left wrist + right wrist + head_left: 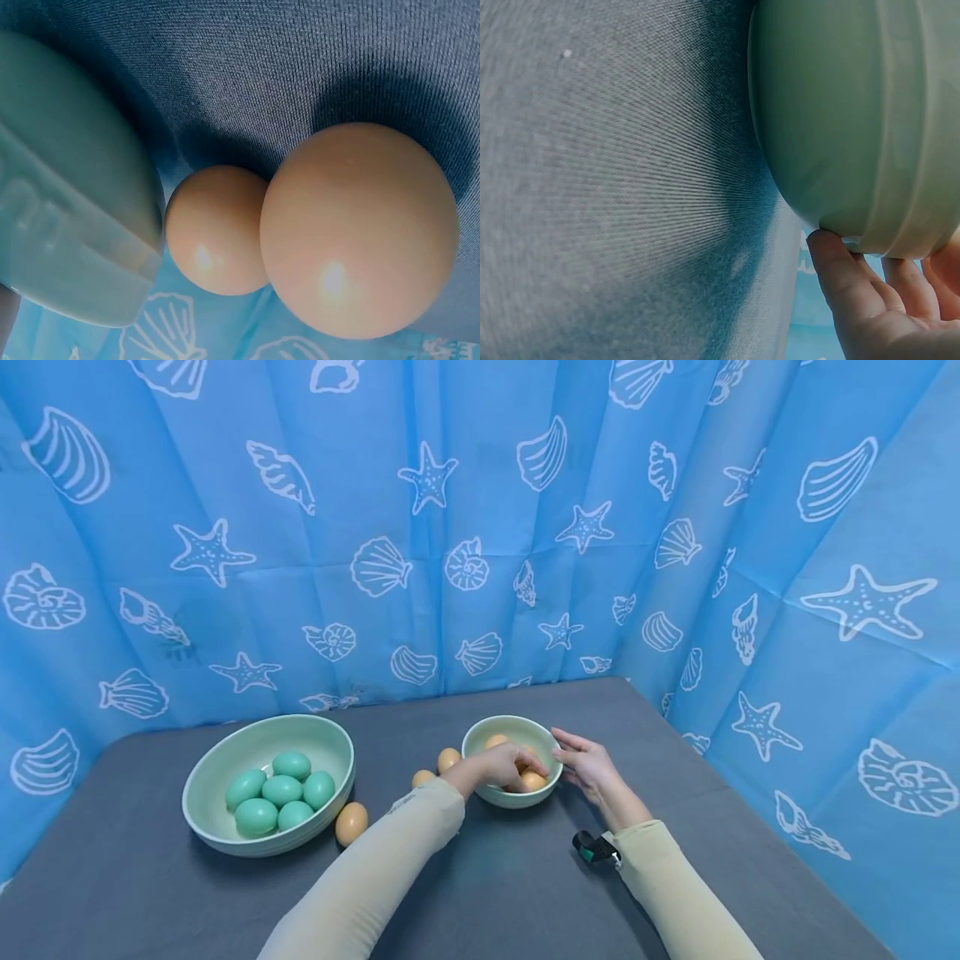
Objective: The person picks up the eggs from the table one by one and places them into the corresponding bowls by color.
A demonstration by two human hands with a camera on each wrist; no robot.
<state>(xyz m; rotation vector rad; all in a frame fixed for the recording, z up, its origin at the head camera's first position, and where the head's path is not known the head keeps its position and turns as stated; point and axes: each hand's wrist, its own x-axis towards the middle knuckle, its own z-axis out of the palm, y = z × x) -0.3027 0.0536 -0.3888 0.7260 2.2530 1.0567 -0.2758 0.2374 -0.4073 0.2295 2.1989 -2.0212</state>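
Note:
My left hand [504, 764] reaches into a small pale green bowl [510, 797], its fingers bent around a brown egg [534, 780]. Other brown eggs lie in that bowl, partly covered by the hand. On the bowl's right side, my right hand [592, 768] rests its fingertips against the outer wall and rim; the right wrist view shows these fingers [844, 281] touching the bowl [825, 112] from outside. Left of the bowl, two brown eggs sit on the cloth, one nearer egg [360, 232] and one farther egg [219, 229], close together in the left wrist view.
A larger pale green bowl [206, 768] holding several green eggs [281, 790] stands at the left. One brown egg [351, 824] lies against its right side. Grey cloth [510, 893] covers the table. A blue seashell curtain [450, 518] hangs behind and at the right.

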